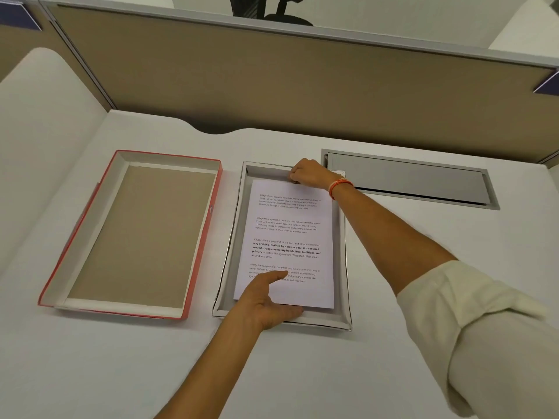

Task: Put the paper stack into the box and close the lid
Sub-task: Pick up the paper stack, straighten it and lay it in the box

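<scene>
A white printed paper stack [287, 234] lies inside the shallow grey-white box [343, 261] in the middle of the desk. My left hand [266, 300] grips the stack's near edge, thumb on top of the sheet and fingers underneath. My right hand [308, 173] pinches the stack's far edge at the box's back wall. The red-edged lid [60, 285] lies upside down on the desk to the left of the box, its brown inside facing up, apart from both hands.
A grey cable-tray flap [408, 182] is set into the desk at the back right. A beige partition wall [272, 77] runs along the desk's far edge. White desk surface [121, 367] stretches in front of the box and lid.
</scene>
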`<state>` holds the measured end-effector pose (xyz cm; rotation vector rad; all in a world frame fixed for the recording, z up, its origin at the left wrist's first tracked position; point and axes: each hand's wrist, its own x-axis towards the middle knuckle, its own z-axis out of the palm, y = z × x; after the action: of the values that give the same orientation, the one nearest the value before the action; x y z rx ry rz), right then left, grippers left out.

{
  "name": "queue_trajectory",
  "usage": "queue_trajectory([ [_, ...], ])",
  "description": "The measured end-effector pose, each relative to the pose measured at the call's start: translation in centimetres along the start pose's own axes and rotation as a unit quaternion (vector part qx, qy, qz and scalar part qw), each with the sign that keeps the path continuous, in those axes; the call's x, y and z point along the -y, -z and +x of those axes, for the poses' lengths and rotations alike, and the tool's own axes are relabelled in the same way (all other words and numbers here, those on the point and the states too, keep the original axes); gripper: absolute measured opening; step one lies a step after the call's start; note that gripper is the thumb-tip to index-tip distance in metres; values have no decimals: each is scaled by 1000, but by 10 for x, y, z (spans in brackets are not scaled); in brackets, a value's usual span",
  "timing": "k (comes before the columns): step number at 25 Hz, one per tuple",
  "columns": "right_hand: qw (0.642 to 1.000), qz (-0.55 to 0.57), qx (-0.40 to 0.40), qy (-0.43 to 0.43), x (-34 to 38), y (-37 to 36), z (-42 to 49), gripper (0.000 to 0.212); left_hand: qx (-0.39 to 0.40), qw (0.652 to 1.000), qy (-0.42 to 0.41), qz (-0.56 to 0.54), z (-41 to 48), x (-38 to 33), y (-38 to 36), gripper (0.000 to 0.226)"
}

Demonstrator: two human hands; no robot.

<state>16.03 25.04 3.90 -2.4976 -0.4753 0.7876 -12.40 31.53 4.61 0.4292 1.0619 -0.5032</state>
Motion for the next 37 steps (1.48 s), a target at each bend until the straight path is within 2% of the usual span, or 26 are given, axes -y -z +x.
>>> queue_trajectory([
  [5,999,-11,11,-32,4,2,4,35,0,1000,4,-13,-1,0,-2,29],
  [8,1000,-15,25,-2,1,1,7,33,3,1000,6,-16,0,0,-2,30],
  [15,999,-29,30,-20,4,1,7,36,3,1000,7,-17,-1,-1,-2,28],
  [33,997,-68,29,1,7,2,-8,33,6,1000,9,-23,-1,-2,2,26],
  [37,997,-72,32,11,7,4,-10,34,35,998,20,-40,-6,-3,3,26],
])
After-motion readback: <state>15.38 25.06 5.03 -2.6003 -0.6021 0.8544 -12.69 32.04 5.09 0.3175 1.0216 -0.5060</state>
